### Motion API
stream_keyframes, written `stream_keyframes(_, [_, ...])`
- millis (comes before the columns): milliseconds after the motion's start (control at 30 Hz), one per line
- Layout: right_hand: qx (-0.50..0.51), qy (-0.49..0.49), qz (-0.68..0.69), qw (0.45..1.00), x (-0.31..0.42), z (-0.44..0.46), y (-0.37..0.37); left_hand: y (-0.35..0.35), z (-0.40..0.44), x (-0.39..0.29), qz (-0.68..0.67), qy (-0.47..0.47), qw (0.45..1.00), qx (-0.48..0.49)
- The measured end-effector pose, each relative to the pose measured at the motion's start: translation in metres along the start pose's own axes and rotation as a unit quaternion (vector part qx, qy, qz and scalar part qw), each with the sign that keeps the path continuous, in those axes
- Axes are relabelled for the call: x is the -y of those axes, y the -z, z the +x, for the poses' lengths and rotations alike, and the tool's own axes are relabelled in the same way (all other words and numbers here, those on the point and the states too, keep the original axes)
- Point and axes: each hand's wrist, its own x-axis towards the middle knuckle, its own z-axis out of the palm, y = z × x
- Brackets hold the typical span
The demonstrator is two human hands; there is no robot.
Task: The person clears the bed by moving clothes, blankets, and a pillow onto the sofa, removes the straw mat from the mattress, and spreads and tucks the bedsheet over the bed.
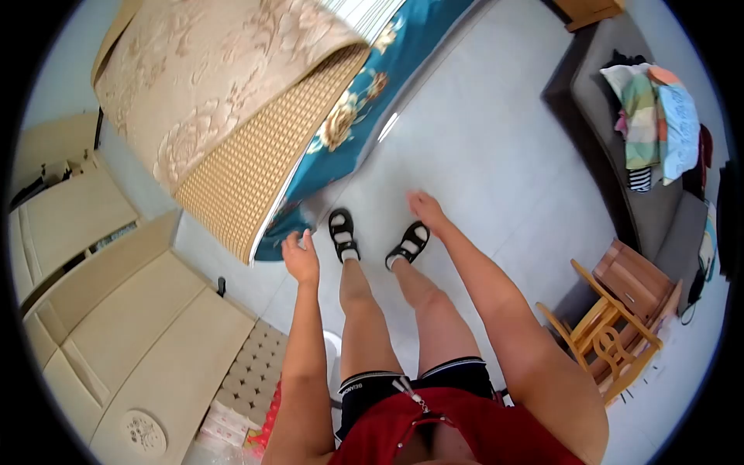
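My left hand (301,254) is open and holds nothing, its thumb and fingers apart beside the near corner of the bed. A woven tan mat (225,194) lies there, and a beige mat with a raised flower pattern (209,85) is folded partly over it. Below their edge hangs a teal flowered cloth (341,128). Out over the floor, away from the bed, is my right hand (424,208). It is slightly blurred, with loosely bent fingers and nothing visible in them.
Grey floor (480,147) lies between the bed and a dark grey sofa (593,116) with folded clothes (651,124) on it. A wooden chair (608,333) stands at right. Cream furniture (147,333) lines the left, near a dotted tan mat (252,364).
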Motion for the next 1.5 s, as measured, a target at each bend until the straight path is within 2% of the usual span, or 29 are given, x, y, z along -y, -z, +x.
stream_keyframes(33, [-0.02, 0.022, -0.042, 0.999, -0.02, -0.003, 0.013, 0.001, 0.012, -0.01, 0.03, -0.022, 0.999, -0.004])
stream_keyframes(100, [-0.048, -0.024, -0.063, 0.997, -0.021, -0.029, 0.047, -0.008, 0.042, -0.019, 0.058, -0.141, 0.983, -0.099])
stream_keyframes(167, [-0.076, -0.024, -0.051, 0.995, -0.029, -0.035, 0.071, -0.011, 0.07, -0.041, 0.097, -0.153, 0.979, -0.094])
stream_keyframes(200, [-0.087, -0.026, -0.047, 0.995, -0.029, -0.034, 0.083, -0.02, 0.088, -0.038, 0.116, -0.145, 0.982, -0.044])
stream_keyframes(300, [-0.134, 0.0, -0.047, 0.99, 0.0, -0.029, 0.102, -0.03, 0.116, -0.062, 0.146, -0.085, 0.986, 0.001])
stream_keyframes(433, [-0.094, 0.039, -0.096, 0.99, 0.075, 0.006, 0.114, -0.039, 0.136, -0.076, 0.17, -0.007, 0.981, 0.095])
stream_keyframes(567, [-0.152, 0.186, -0.192, 0.952, 0.159, 0.055, 0.114, -0.035, 0.134, -0.072, 0.164, -0.06, 0.98, 0.091])
stream_keyframes(633, [-0.207, 0.27, -0.24, 0.909, 0.207, 0.088, 0.121, -0.032, 0.136, -0.079, 0.184, -0.04, 0.975, 0.115])
stream_keyframes(700, [-0.222, 0.301, -0.239, 0.896, 0.273, 0.109, 0.14, -0.034, 0.133, -0.084, 0.183, -0.043, 0.975, 0.117])
stream_keyframes(767, [-0.256, 0.348, -0.295, 0.852, 0.306, 0.152, 0.156, -0.032, 0.135, -0.084, 0.179, -0.054, 0.976, 0.107])
stream_keyframes(900, [-0.29, 0.319, -0.366, 0.825, 0.346, 0.239, 0.208, -0.019, 0.143, -0.121, 0.156, 0.05, 0.969, 0.183])
stream_keyframes(933, [-0.303, 0.306, -0.392, 0.812, 0.347, 0.258, 0.229, -0.03, 0.145, -0.104, 0.172, -0.018, 0.973, 0.153])
stream_keyframes(1000, [-0.312, 0.292, -0.433, 0.794, 0.347, 0.287, 0.268, -0.024, 0.141, -0.143, 0.175, -0.039, 0.964, 0.194])
stream_keyframes(1100, [-0.314, 0.282, -0.459, 0.782, 0.364, 0.324, 0.327, -0.017, 0.14, -0.269, 0.169, -0.04, 0.939, 0.297])
stream_keyframes(1167, [-0.325, 0.254, -0.457, 0.788, 0.379, 0.342, 0.361, -0.031, 0.14, -0.331, 0.073, -0.215, 0.944, 0.24])
stream_keyframes(1200, [-0.286, 0.186, -0.473, 0.812, 0.393, 0.346, 0.376, -0.04, 0.148, -0.365, 0.025, -0.262, 0.941, 0.215])
stream_keyframes(1233, [-0.278, 0.163, -0.47, 0.822, 0.404, 0.353, 0.39, -0.049, 0.159, -0.401, -0.023, -0.307, 0.932, 0.189])
stream_keyframes(1400, [-0.207, 0.068, -0.467, 0.857, 0.464, 0.375, 0.447, -0.097, 0.252, -0.549, -0.013, -0.317, 0.941, 0.116])
stream_keyframes(1433, [-0.192, 0.058, -0.473, 0.858, 0.469, 0.38, 0.449, -0.103, 0.27, -0.572, -0.01, -0.312, 0.945, 0.097])
stream_keyframes(1500, [-0.174, 0.046, -0.492, 0.852, 0.478, 0.391, 0.453, -0.135, 0.308, -0.589, -0.004, -0.291, 0.95, 0.117])
